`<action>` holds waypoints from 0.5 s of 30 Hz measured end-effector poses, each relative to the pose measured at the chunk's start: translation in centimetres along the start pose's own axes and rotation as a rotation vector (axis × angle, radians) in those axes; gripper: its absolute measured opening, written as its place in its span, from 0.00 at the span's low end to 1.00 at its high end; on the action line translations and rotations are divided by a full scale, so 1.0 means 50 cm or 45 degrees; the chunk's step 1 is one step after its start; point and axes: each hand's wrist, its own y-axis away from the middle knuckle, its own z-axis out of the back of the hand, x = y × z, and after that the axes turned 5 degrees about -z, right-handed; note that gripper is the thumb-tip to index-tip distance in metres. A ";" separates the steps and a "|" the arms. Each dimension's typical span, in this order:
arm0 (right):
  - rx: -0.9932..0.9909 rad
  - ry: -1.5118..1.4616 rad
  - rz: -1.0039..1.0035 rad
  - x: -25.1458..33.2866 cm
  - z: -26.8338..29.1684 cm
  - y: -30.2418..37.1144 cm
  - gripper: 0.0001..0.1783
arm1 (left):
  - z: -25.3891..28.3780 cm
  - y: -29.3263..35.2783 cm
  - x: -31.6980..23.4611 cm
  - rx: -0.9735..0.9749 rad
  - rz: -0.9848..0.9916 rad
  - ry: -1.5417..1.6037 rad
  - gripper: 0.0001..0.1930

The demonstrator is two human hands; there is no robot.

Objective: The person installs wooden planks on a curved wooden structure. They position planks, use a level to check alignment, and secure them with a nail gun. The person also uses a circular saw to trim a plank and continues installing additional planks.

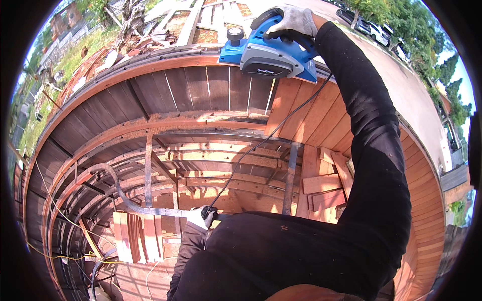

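My right hand (pixel 294 21), in a grey work glove, grips the rear handle of a blue and grey electric hand planer (pixel 268 52). The planer rests on the top edge of a curved wooden plank wall (pixel 201 90). Its black power cord (pixel 261 145) runs down from the planer to my left hand (pixel 201 217). That left hand wears a white glove and is closed around the cord, low near my body. Both of my arms are in black sleeves.
The curved structure has dark planks on the left and fresh reddish planks (pixel 321 110) on the right, with metal ribs (pixel 148 170) inside. Short loose boards (pixel 138 236) lie below at the left and more (pixel 324 188) at the right. Parked cars (pixel 374 30) and trees stand beyond.
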 end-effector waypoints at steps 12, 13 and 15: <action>-0.056 0.092 -0.007 -0.060 0.063 0.100 0.20 | -0.005 -0.002 0.002 -0.084 0.072 0.047 0.08; -0.098 0.083 -0.018 -0.077 0.077 0.131 0.21 | -0.003 -0.001 0.001 -0.063 0.100 0.078 0.09; -0.132 0.086 -0.120 -0.091 0.094 0.185 0.24 | -0.005 -0.001 0.003 -0.069 0.083 0.189 0.10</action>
